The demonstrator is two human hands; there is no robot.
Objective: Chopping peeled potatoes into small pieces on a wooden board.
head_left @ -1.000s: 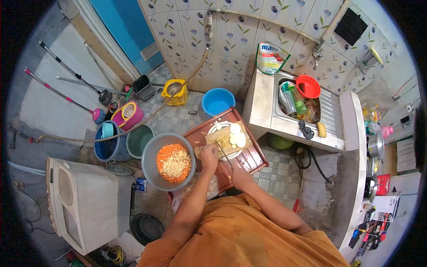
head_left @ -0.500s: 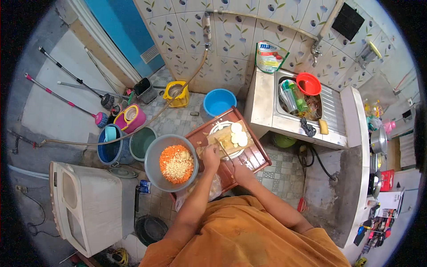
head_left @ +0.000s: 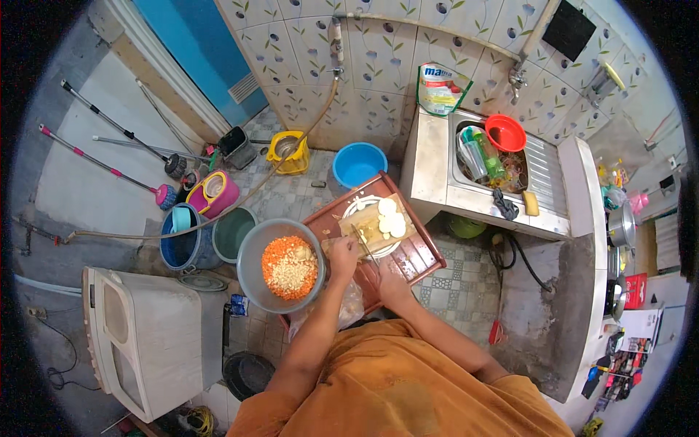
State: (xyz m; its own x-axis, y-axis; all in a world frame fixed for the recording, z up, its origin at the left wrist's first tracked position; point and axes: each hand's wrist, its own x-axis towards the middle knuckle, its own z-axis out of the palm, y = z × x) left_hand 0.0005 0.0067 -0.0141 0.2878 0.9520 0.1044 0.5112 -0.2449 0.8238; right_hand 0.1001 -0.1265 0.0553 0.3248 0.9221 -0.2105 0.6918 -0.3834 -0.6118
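Observation:
My right hand [head_left: 394,285] is closed round the handle of a knife [head_left: 368,251], whose blade slants up and left over a wooden cutting board [head_left: 370,224]. At the board's lower left edge is my left hand [head_left: 342,256], its fingers curled together beside the blade. What they pinch, if anything, is too small to make out. Pale round slices [head_left: 392,219] lie on the board's far right part. Under the board a white plate [head_left: 351,208] shows its rim. Left of my hands stands a large grey bowl [head_left: 248,256] with diced orange and pale yellowish pieces [head_left: 290,268].
The board rests on a reddish-brown wooden tray or low table [head_left: 426,256]. A clear plastic bag [head_left: 348,304] lies near my left forearm. Beyond are a blue basin [head_left: 360,166], a yellow bucket [head_left: 289,153] and a sink [head_left: 510,178] with items inside. Buckets stand left; a hose [head_left: 255,191] crosses above.
My right hand has shifted slightly left with the knife. The left hand stays in nearly the same place, and the food on the board looks unchanged.

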